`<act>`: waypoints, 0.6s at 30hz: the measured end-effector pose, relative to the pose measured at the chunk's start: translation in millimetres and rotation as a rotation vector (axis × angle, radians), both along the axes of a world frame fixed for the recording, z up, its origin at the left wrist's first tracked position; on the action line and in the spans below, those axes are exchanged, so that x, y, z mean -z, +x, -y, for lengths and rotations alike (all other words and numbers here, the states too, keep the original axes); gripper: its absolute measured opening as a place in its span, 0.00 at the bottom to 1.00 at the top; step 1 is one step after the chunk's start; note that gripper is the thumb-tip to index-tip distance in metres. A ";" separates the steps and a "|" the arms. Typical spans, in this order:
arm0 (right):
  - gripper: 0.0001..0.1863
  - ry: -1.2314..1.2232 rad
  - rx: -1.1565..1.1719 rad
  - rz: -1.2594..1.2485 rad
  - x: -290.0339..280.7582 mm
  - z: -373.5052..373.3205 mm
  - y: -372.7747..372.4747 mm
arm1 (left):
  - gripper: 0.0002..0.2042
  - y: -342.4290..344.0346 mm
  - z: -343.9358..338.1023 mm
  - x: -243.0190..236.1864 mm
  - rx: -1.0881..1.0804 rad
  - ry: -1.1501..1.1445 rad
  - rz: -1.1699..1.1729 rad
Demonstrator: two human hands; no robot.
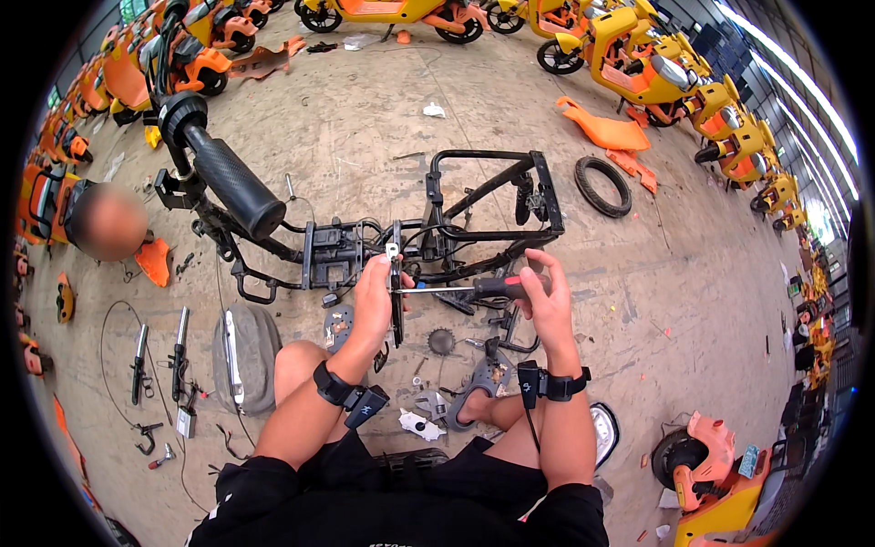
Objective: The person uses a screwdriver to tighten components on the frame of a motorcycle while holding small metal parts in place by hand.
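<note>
My left hand (371, 299) is closed round a narrow dark part (397, 314), long and flat, with a light metal piece at its top end. I hold it upright in front of my knees. A screwdriver (497, 288) with a black and red handle lies level in my right hand (550, 305), its shaft pointing left and its tip against or just beside the dark part. Some of my right fingers are raised off the handle. Behind both hands stands a bare black scooter frame (337, 251) with a handlebar grip (232, 182) rising at the left.
Around my feet lie a sprocket (441, 342), a white part (421, 424) and small metal pieces. At the left are a grey bag-like object (248, 360) and fork tubes (180, 351). A tire (603, 187) lies far right. Another person (108, 221) is at the left; yellow scooters (629, 64) stand in rows.
</note>
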State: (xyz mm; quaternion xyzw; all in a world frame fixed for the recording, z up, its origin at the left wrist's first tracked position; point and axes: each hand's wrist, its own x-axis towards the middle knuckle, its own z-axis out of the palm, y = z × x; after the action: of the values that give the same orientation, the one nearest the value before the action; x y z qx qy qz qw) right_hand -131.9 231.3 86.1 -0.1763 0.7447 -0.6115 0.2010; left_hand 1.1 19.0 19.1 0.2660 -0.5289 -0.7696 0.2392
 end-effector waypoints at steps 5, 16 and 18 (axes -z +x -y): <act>0.22 -0.306 0.010 -0.044 13.7 -0.5 -3.2 | 0.20 -1.3 -0.8 -1.9 0.016 0.007 0.001; 0.25 -0.254 -0.032 0.021 13.6 -4.5 -6.1 | 0.20 -1.8 -1.0 -0.1 0.020 0.011 0.003; 0.25 -0.351 -0.052 -0.019 18.1 -3.9 -6.2 | 0.20 -1.2 -0.6 -0.1 0.008 -0.006 0.008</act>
State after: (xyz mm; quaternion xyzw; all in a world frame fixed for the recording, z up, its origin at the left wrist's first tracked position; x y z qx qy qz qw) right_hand -138.2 235.2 68.0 -0.2338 0.6234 -0.7251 0.1760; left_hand -0.1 19.6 19.1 0.2663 -0.5332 -0.7680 0.2345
